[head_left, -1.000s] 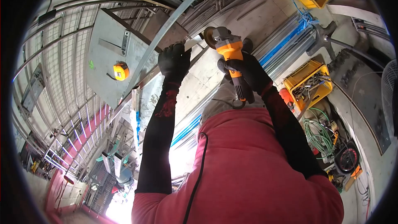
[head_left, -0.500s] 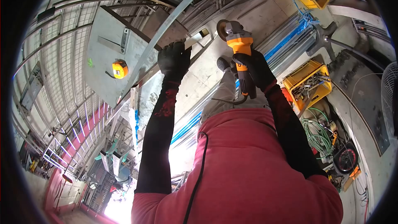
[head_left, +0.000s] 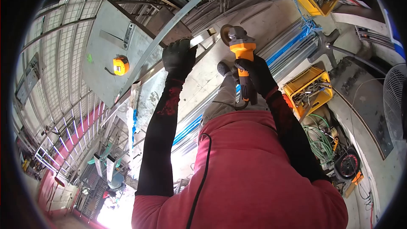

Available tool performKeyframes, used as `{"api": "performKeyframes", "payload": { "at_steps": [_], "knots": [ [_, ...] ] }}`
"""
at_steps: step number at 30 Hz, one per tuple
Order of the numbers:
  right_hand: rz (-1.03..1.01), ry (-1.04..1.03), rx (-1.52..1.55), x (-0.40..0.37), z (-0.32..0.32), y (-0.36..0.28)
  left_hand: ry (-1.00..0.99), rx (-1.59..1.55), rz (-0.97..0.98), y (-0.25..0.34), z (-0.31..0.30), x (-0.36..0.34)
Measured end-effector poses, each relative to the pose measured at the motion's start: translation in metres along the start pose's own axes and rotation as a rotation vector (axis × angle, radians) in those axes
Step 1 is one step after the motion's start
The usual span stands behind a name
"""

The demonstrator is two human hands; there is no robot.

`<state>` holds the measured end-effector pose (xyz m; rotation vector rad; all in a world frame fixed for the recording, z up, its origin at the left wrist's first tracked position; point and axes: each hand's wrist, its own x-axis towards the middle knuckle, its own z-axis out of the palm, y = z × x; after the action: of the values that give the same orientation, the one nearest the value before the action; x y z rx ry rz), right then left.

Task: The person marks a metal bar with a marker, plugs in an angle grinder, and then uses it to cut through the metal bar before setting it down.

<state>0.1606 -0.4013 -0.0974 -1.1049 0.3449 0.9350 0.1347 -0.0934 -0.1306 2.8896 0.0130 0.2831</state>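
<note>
My left hand (head_left: pixel 179 57), in a black glove, is closed over a metal bar (head_left: pixel 202 38) whose bright end sticks out past the fingers. My right hand (head_left: pixel 256 75), also gloved in black, grips the body of a yellow and black angle grinder (head_left: pixel 243 51). The grinder's disc (head_left: pixel 226 34) is at the upper left of the tool, a short way from the bar's end and apart from it. Left of my left hand is a grey metal sheet (head_left: pixel 99 46) with a yellow tape measure (head_left: pixel 121 65) on it.
A long curved-looking metal strip (head_left: pixel 167 27) crosses above the sheet. Long pipes with blue wrapping (head_left: pixel 286 48) lie on the floor. Yellow crates (head_left: pixel 307 89) of metal parts and a green hose (head_left: pixel 320 140) are on the right. A wire-mesh frame (head_left: pixel 63 59) stands left.
The view has turned slightly, so the crates and pipes sit further left. Both hands keep their grips, and the grinder stays close to the bar's end.
</note>
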Motion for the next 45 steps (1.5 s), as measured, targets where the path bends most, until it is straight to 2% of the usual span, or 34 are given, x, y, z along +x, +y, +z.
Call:
{"api": "performKeyframes", "payload": {
  "at_steps": [3, 13, 18, 22, 24, 30, 33, 40, 42, 45],
  "knots": [
    [-0.002, -0.085, 0.031, -0.002, 0.003, -0.007, -0.028, 0.047, -0.003, 0.002, -0.003, 0.000],
    [-0.030, -0.059, -0.211, -0.007, 0.036, -0.007, 0.010, 0.035, -0.012, 0.002, -0.003, 0.001],
    [-0.014, -0.101, -0.069, -0.005, 0.031, -0.006, -0.063, 0.019, -0.036, 0.002, -0.006, 0.001],
    [-0.042, -0.091, -0.143, -0.009, 0.037, -0.011, -0.071, 0.029, -0.033, 0.003, -0.005, 0.002],
    [-0.099, -0.039, -0.230, -0.013, 0.045, -0.013, 0.004, 0.014, -0.002, 0.003, -0.004, 0.001],
    [0.006, -0.116, -0.053, -0.009, 0.032, -0.012, 0.026, -0.009, -0.002, 0.002, -0.004, 0.001],
    [-0.018, -0.122, -0.121, -0.007, 0.032, -0.011, -0.022, 0.006, -0.008, 0.002, -0.005, 0.001],
    [-0.005, -0.091, -0.162, -0.007, 0.021, 0.000, 0.014, 0.044, -0.007, 0.002, -0.003, 0.000],
    [-0.096, 0.004, -0.177, -0.005, 0.012, 0.013, -0.013, 0.077, -0.014, 0.001, -0.003, -0.001],
    [-0.098, 0.025, -0.137, -0.011, 0.006, 0.023, 0.014, 0.097, -0.026, 0.003, 0.001, -0.003]
  ]
}}
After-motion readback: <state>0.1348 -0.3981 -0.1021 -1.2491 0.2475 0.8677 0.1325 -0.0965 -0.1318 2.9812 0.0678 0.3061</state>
